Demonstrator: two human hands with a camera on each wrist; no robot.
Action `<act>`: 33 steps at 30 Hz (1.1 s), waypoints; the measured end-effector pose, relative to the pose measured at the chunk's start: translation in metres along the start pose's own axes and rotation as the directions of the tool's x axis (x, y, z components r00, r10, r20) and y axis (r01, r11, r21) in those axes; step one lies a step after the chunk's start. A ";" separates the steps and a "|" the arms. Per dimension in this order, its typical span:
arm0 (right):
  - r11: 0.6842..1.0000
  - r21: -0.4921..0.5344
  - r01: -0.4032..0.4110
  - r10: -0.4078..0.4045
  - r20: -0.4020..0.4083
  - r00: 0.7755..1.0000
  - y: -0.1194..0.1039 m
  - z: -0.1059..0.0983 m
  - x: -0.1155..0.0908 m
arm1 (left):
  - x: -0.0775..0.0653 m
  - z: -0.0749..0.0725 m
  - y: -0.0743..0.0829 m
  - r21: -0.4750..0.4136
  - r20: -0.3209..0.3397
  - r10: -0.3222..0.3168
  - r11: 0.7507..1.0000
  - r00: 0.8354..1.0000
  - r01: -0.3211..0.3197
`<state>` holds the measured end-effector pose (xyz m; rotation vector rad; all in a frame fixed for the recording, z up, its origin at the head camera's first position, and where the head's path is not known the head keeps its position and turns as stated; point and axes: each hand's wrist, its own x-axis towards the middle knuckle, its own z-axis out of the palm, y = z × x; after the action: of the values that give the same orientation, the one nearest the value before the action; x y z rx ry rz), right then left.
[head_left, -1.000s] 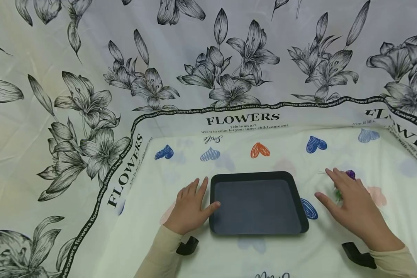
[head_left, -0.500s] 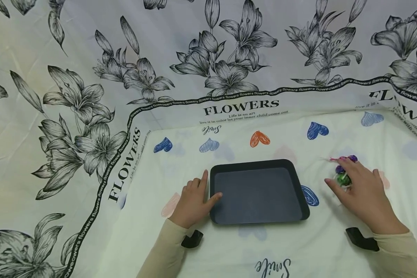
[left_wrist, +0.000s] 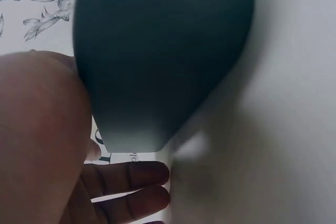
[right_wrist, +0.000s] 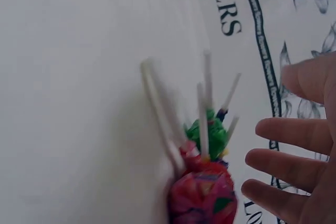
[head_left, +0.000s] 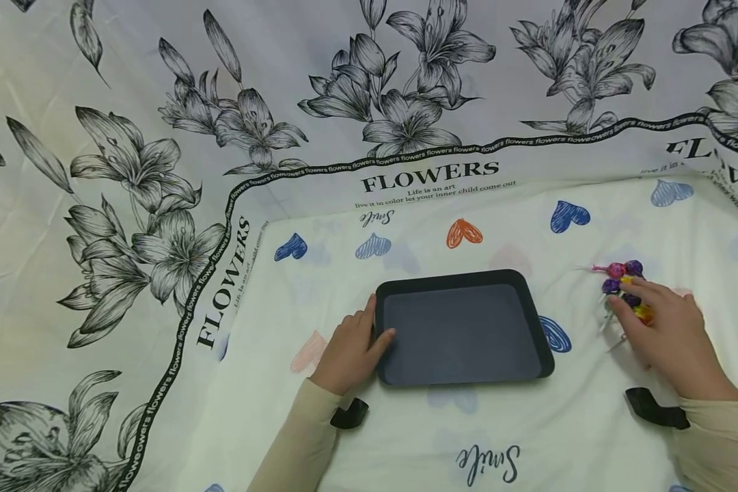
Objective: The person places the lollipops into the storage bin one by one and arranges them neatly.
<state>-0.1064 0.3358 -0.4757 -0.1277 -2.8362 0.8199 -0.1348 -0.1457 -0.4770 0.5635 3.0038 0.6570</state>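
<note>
A dark grey tray (head_left: 461, 335) with a black rim is parked mid-scene on a white cloth (head_left: 406, 437) printed with hearts, and a little pile of lollipops (head_left: 631, 299) is set well off to its right. The tray's left side is touched by the left hand (head_left: 350, 352): thumb laid over the rim, fingers reaching along the outside. It's not clenched at all. In the left wrist view those fingers are seen pretty much straight, with a big chunk of the shot taken up by the tray.

The lollipops are partly covered by the right hand (head_left: 673, 331), which is held out over their near right side. Its fingers are extended and nothing is grasped, as far as can be seen; whether any lollipop is brushed can't be told. Pink, purple, yellow and green can be picked out in the pile, and one pink lollipop at the far end is pointed stick-left.

Both arms are covered by beige sleeves (head_left: 295, 437). An orange heart (head_left: 456, 234) is printed just beyond the tray, and a blue heart (head_left: 555, 334) is partly hidden by its right edge. The far and left sides are filled by floral fabric (head_left: 344, 68) marked "FLOWERS".
</note>
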 end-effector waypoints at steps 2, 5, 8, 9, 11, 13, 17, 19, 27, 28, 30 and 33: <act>1.000 0.004 -0.027 0.027 0.006 1.000 0.001 0.000 0.000 | 0.000 0.001 0.001 0.010 0.001 -0.010 1.000 1.000 0.010; 0.998 0.000 -0.065 0.065 -0.004 0.998 0.000 0.001 0.001 | 0.000 -0.001 0.002 0.014 -0.002 -0.014 1.000 1.000 0.014; 0.995 -0.001 -0.099 0.098 -0.027 0.995 -0.001 0.002 0.003 | 0.001 -0.002 0.001 0.014 -0.013 -0.011 1.000 1.000 0.011; 0.995 0.001 -0.104 0.104 -0.032 0.994 0.000 0.002 0.004 | 0.001 -0.002 0.001 0.014 -0.018 -0.011 1.000 1.000 0.012; 0.993 -0.001 -0.114 0.114 -0.025 0.993 0.001 0.002 0.005 | 0.001 -0.002 0.001 0.020 -0.025 -0.014 1.000 1.000 0.015; 0.993 -0.010 -0.117 0.117 0.000 0.993 0.003 0.002 0.005 | 0.000 -0.001 0.000 0.030 -0.029 -0.017 0.999 0.999 0.018; 0.990 -0.081 -0.112 0.116 0.044 0.992 0.005 0.003 0.005 | -0.003 0.002 -0.001 0.049 -0.034 -0.008 0.999 0.999 0.009; 0.987 -0.127 -0.102 0.109 0.045 0.993 0.005 0.003 0.005 | -0.003 0.003 -0.002 0.050 -0.041 0.003 0.999 0.999 -0.001; 0.981 -0.179 -0.071 0.074 0.012 0.997 -0.002 0.006 0.004 | -0.005 0.006 -0.005 0.034 -0.074 0.020 0.999 0.997 -0.018; 0.981 -0.181 -0.072 0.075 0.010 0.997 -0.002 0.006 0.004 | -0.005 0.006 -0.006 0.027 -0.075 0.022 0.999 0.997 -0.020; 0.980 -0.183 -0.078 0.080 0.007 0.997 -0.002 0.006 0.004 | -0.004 0.006 -0.006 0.020 -0.077 0.026 0.999 0.997 -0.024; 0.981 -0.176 -0.078 0.079 -0.001 0.997 -0.001 0.007 0.003 | -0.004 0.009 -0.007 0.009 -0.090 0.038 0.999 0.995 -0.038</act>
<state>-0.1110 0.3319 -0.4805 -0.2631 -2.9222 0.5827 -0.1324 -0.1496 -0.4881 0.6088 3.0877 0.6922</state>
